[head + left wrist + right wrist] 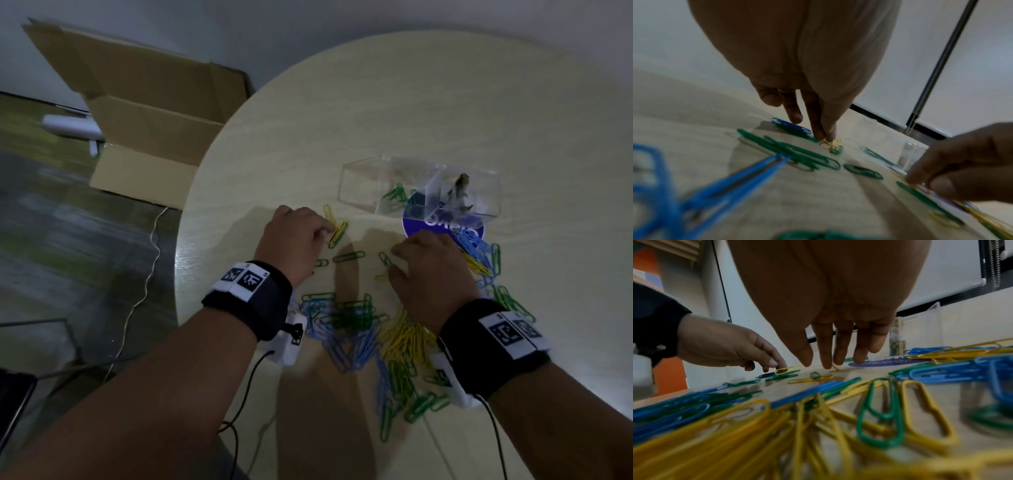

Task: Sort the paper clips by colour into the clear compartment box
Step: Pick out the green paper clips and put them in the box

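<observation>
The clear compartment box (359, 178) stands on the round table, with green clips (395, 196) in its middle part. My left hand (330, 233) pinches a yellow clip (827, 141) on the table left of the box, among other yellow clips (337, 228). My right hand (395, 262) reaches down in front of the box, its straight fingertips (826, 365) touching the table by a yellow clip (835, 367). A green clip (385, 258) lies just left of it. Mixed blue and green clips (342, 322) and a yellow heap (404, 339) lie under my wrists.
More blue and yellow clips (479, 253) lie right of my right hand. A blue round sticker (414, 222) shows under the box front. A small brownish object (459, 192) sits in the box's right compartment. The table edge (181, 260) curves at left; an open cardboard box (147, 113) stands beyond.
</observation>
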The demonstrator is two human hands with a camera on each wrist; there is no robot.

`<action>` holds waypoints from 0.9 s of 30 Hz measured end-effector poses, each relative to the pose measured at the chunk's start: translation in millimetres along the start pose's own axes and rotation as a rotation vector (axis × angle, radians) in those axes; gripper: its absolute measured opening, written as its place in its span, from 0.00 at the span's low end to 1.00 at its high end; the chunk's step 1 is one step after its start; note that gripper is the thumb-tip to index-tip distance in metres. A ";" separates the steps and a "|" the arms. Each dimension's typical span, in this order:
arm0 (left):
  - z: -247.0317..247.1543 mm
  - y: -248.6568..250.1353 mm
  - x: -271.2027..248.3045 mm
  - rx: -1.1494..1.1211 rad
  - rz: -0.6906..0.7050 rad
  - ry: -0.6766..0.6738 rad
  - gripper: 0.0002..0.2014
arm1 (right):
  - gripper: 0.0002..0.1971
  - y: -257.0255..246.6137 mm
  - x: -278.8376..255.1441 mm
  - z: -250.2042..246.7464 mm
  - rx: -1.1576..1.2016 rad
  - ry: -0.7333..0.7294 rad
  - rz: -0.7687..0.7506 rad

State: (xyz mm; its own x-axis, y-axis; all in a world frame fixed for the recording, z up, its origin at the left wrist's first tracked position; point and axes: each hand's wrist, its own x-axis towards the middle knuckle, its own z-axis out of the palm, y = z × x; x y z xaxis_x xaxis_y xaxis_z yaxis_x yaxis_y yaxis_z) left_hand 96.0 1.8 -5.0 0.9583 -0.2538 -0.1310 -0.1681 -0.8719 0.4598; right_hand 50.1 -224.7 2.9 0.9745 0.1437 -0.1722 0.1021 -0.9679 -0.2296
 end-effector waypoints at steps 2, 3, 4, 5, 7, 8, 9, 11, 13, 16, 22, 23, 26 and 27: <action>-1.9 2.1 4.2 -0.007 -0.007 -0.010 0.14 | 0.16 -1.8 1.7 -4.2 0.041 0.052 0.031; -2.2 3.6 5.5 -0.024 -0.012 0.007 0.14 | 0.15 -4.4 2.6 -6.0 0.066 0.080 0.011; -2.0 4.2 6.3 -0.047 -0.029 0.040 0.14 | 0.14 -8.3 4.0 -7.1 0.095 0.099 -0.028; -2.3 3.2 6.4 -0.062 -0.050 0.079 0.13 | 0.13 -13.3 5.8 -6.4 0.120 0.105 -0.077; -3.1 -3.4 3.5 -0.034 -0.077 0.139 0.09 | 0.12 -24.6 11.3 -2.5 0.149 0.071 -0.152; -3.6 -7.8 0.6 -0.002 -0.079 0.144 0.08 | 0.13 -29.7 14.8 0.1 0.153 0.036 -0.168; -4.3 -12.0 -3.5 0.028 -0.075 0.136 0.07 | 0.14 -33.7 18.4 3.2 0.150 -0.005 -0.175; -5.0 -19.0 -12.5 0.083 -0.044 0.113 0.07 | 0.14 -37.8 24.9 8.3 0.120 -0.084 -0.163; -6.0 -23.2 -20.4 0.105 -0.021 0.100 0.09 | 0.11 -38.4 28.4 10.0 0.106 -0.139 -0.132; -9.8 -25.2 -23.7 0.110 -0.014 0.077 0.08 | 0.06 -37.0 27.7 8.7 0.133 -0.146 -0.092; -19.7 -20.3 -21.5 0.088 -0.005 0.000 0.05 | 0.03 -27.0 21.2 -3.7 0.275 -0.114 -0.021; -21.4 -19.2 -22.8 0.055 0.006 0.001 0.05 | 0.03 -19.7 20.5 -8.7 0.337 -0.065 0.059; -21.9 -16.5 -29.2 0.045 0.082 -0.056 0.07 | 0.07 3.8 12.0 -24.0 0.491 0.016 0.251; -21.0 -16.4 -31.5 0.073 0.115 -0.081 0.07 | 0.07 6.9 9.2 -26.8 0.494 0.011 0.261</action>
State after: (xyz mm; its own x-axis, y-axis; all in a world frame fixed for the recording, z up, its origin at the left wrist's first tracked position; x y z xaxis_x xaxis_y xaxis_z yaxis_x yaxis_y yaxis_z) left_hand 73.4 32.9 10.0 0.9103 -0.3847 -0.1531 -0.2954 -0.8625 0.4110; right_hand 65.1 -235.6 25.4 0.9574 -0.0927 -0.2736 -0.2457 -0.7592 -0.6027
